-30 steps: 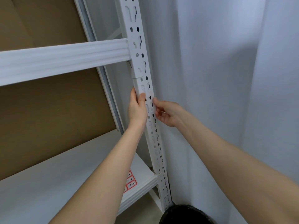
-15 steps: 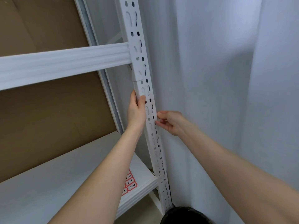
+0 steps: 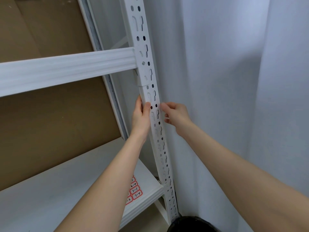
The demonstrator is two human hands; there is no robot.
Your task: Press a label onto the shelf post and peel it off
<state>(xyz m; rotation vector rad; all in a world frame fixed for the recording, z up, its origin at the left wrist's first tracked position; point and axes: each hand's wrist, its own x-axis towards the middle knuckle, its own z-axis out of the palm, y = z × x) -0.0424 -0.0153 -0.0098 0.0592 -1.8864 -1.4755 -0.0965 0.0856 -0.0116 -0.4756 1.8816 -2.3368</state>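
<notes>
Open room lies between the crossbeam (image 3: 66, 69) and the lower shelf board (image 3: 50, 190), closed behind by cardboard (image 3: 50, 123). The slotted upright (image 3: 151, 91) bars the right side; a curtain (image 3: 217, 81) hangs just beside it, leaving a narrow gap.

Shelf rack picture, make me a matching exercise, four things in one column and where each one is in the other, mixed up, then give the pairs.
Things:
1. left hand
2. right hand
3. labels
4. beam

Places:
A. on the lower shelf, near its front corner
B. on the curtain side of the post
C. joined to the post above both hands
D. gripping the post's shelf-side edge

Pairs: 1-D, 2-B, 3-A, 4-C
</notes>
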